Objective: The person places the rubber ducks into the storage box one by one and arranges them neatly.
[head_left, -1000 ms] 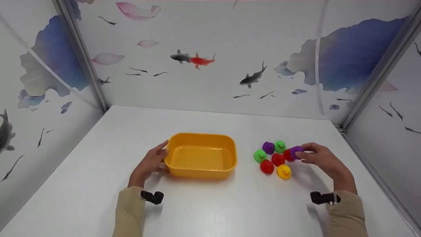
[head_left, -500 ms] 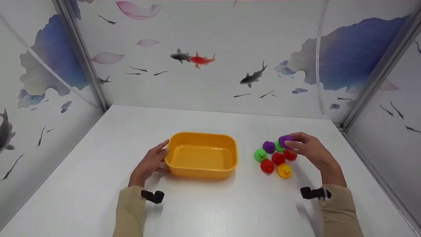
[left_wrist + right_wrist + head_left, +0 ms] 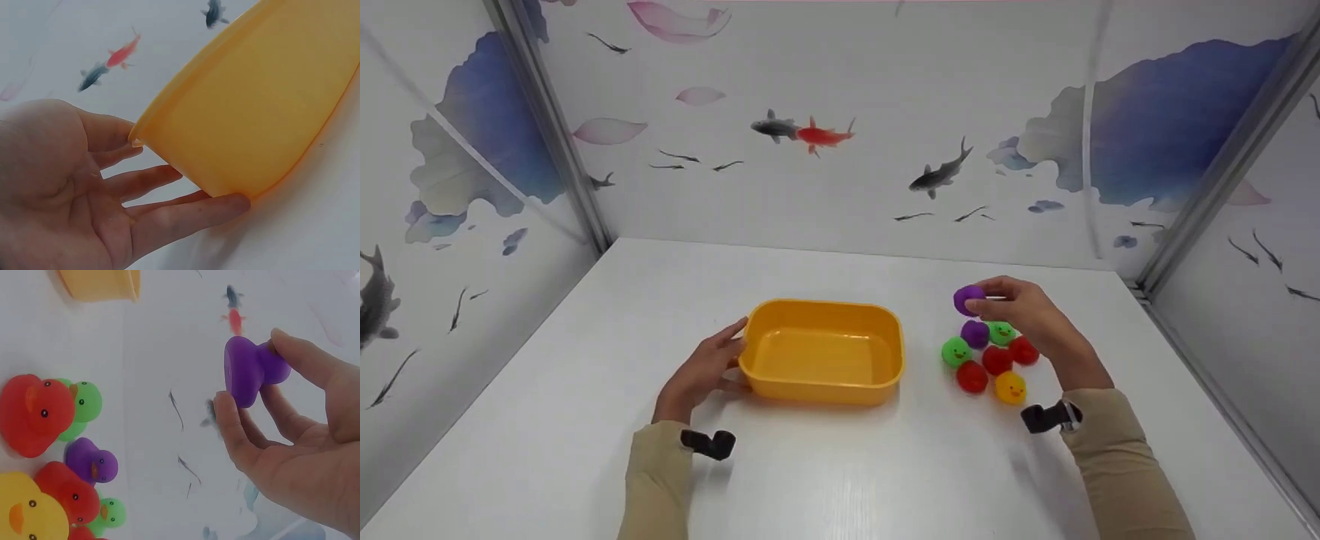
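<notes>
My right hand (image 3: 1024,304) pinches a purple rubber duck (image 3: 247,372) between thumb and fingertips, raised behind the cluster of other ducks. The right wrist view shows it tilted, its flat base facing left. At the left end of a yellow plastic basin (image 3: 825,394), my left hand (image 3: 703,369) touches the wall with fairly straight fingers. In the left wrist view the thumb meets the basin's rim (image 3: 185,76), and one fingertip lies by its lower edge. The basin's inside shows bare in the head view.
Right of the basin sit several ducks: a yellow duck (image 3: 1010,388), red ones such as the front red duck (image 3: 972,376), a second purple duck (image 3: 975,334) and a green duck (image 3: 957,351). Printed walls (image 3: 840,202) enclose the white table (image 3: 810,472) behind and at both sides.
My right hand has carried the purple duck from the cluster's right side leftward, back and up over the others. The left hand and the basin stay in place.
</notes>
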Demonstrator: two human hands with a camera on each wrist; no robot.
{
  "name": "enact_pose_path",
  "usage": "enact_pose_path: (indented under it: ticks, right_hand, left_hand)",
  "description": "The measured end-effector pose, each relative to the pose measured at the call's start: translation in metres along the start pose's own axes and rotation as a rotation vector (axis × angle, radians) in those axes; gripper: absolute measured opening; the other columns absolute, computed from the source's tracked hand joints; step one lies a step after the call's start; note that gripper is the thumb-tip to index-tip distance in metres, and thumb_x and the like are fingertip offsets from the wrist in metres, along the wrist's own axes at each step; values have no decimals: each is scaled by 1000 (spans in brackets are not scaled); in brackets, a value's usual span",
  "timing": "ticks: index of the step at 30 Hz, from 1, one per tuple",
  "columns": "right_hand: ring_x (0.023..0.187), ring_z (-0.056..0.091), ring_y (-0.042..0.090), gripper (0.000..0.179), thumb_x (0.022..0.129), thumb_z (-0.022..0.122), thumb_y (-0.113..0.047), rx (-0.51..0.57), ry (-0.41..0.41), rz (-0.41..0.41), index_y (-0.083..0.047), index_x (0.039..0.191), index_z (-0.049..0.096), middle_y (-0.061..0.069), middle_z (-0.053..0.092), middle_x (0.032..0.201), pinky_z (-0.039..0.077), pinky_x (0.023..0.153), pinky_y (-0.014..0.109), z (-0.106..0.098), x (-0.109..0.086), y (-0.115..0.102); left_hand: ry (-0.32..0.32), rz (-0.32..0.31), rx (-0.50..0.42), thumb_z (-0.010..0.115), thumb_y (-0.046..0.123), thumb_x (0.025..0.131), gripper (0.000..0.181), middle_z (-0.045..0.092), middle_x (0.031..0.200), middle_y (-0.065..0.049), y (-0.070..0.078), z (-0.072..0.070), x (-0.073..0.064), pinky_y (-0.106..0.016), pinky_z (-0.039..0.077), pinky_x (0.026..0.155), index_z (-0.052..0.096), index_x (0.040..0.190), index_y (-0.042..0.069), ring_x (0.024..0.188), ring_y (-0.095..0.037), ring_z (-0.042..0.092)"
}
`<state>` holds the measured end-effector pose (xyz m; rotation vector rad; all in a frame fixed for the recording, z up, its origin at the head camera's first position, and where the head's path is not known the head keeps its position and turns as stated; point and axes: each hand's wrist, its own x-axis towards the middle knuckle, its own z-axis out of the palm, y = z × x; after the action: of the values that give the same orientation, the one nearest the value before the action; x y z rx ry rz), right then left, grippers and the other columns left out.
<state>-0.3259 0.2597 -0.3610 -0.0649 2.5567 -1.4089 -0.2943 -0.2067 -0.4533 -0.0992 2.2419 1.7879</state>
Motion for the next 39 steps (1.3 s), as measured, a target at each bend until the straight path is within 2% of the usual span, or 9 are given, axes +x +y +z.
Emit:
enact_pose_path:
  ticks: [11,16,23,25,30,35,39]
  right_hand:
    - [131,54,31,67,85,77,-47,2,-23,7,-19,140,52,9,58,140,32,120,58,27,18,-36]
    - [131,54,30,63,85,78,-44,18,-39,6,-20,138,54,6,58,139,28,121,62,40,28,-47]
    - [131,54,28,59,84,79,-45,5,-65,29,-25,135,56,2,62,135,22,119,70,57,41,-64]
    - [130,55,28,59,84,79,-44,12,-70,21,-25,135,56,2,62,134,23,120,69,61,45,-70]
    - [125,59,27,50,89,76,-36,56,-98,-45,-19,132,58,5,64,130,33,121,57,70,55,-88]
    - [121,64,28,42,93,72,-25,117,-129,-122,-10,130,59,11,65,128,49,111,41,87,62,-104]
    - [121,65,30,42,93,72,-23,175,-148,-130,-6,130,59,14,66,128,52,108,39,104,66,-116]
  left_hand:
    - [-3,20,-12,40,29,109,54,43,157,-15,-2,-5,1,-42,62,88,24,160,29,133,-35,54]
    - [1,16,-3,42,31,109,55,42,158,-15,-2,-8,0,-42,62,89,23,160,30,134,-36,54]
    - [1,35,-19,42,27,109,56,43,157,-16,-2,-10,-3,-41,63,84,22,161,27,134,-37,54]
    - [9,33,-26,42,29,109,55,44,157,-16,-2,-10,-3,-41,63,84,23,161,27,134,-37,53]
    - [21,17,-31,43,28,109,53,46,155,-14,-4,-6,0,-40,63,84,27,160,29,131,-36,56]
    - [26,14,-10,45,29,108,54,49,153,-13,-4,-1,2,-40,63,85,28,159,29,128,-35,58]
    - [18,15,-6,45,29,108,54,49,153,-13,-3,-2,4,-41,62,87,28,159,29,130,-35,57]
